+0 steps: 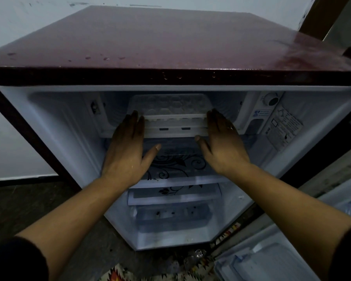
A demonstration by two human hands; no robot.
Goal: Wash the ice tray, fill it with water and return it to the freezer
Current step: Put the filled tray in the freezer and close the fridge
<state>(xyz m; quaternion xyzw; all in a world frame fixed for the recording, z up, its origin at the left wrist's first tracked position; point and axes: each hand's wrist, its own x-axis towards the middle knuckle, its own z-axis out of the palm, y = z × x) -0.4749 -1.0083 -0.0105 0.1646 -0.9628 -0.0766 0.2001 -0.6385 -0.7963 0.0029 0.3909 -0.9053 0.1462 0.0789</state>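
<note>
A clear ice tray [170, 107] with rounded cells lies flat inside the freezer compartment [118, 110] at the top of an open maroon fridge [170, 43]. Its near edge sits just above the freezer's white front ledge. My left hand [128, 147] lies with straight fingers against the tray's left end, thumb spread out below. On the tray's right end my right hand [219, 142] does the same, fingers flat and a ring showing. Neither hand curls round the tray.
Below the freezer are glass shelves [176, 169] with a black floral print and a crisper drawer [170, 216]. The fridge door [272, 258] hangs open at lower right. A thermostat dial [272, 99] and labels sit on the right inner wall. Water drops dot the fridge top.
</note>
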